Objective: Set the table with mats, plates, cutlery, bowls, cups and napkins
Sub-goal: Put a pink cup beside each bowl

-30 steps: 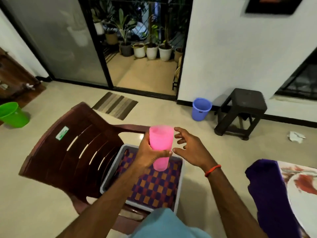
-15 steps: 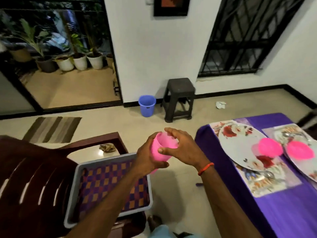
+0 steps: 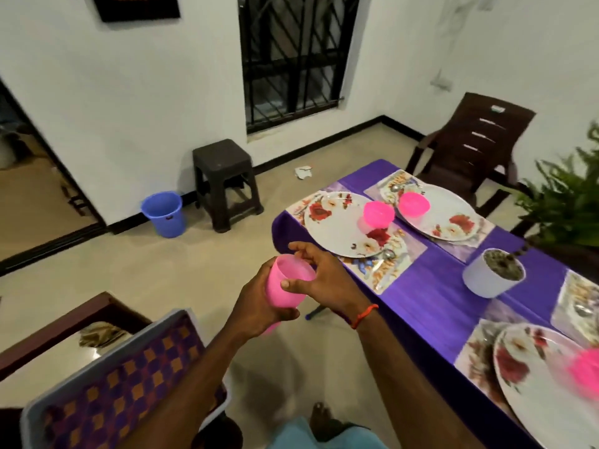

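- Cups step in hand: left grip (image 3: 259, 307) clasped the pink cup (image 3: 285, 286), held just off the counter's (image 3: 431, 306) edge; right grip (image 3: 324, 277) pinched its rim.
- Next, probably: carry it over the counter and stand it upright beside a plate (image 3: 340, 228), clear of the bowl (image 3: 377, 215).

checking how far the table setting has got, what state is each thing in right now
pink cup, upright, in the air, held by both hands
left hand, curled round the cup's body
right hand, thumb and fingers pinch the cup's rim
nearer bowl, upright on the left plate
farther bowl, upright on the far plate
white pot, upright on the purple cloth
blue bucket, upright on the floor
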